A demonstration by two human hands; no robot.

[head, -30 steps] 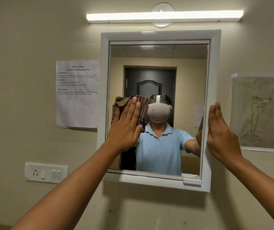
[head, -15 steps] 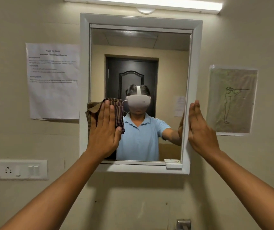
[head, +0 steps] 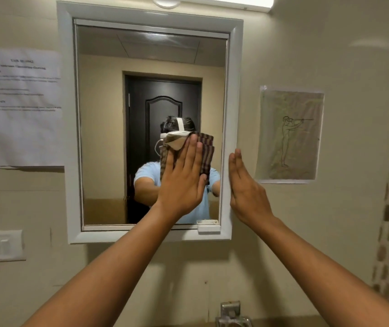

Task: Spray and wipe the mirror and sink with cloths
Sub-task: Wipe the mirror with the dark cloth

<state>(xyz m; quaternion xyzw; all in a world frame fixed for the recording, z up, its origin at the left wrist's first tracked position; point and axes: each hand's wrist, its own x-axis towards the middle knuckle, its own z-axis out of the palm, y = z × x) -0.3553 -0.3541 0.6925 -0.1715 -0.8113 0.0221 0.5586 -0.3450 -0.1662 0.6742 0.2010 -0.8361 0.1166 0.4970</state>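
— Beige wall, white-framed mirror [head: 108, 128]?
— Yes. Left hand [head: 181, 182] flat, fingers spread, pressing striped cloth [head: 206, 153] on glass, lower right.
— Right hand [head: 245, 192]?
— Open-palmed, empty, against frame's right edge.

The left and upper glass of the white-framed wall mirror [head: 108, 114] lies bare for passing; its right lower part is taken by the left hand [head: 181, 182] flat on a brown striped cloth [head: 202, 152], hemmed by the right hand [head: 245, 192] against the frame's right edge
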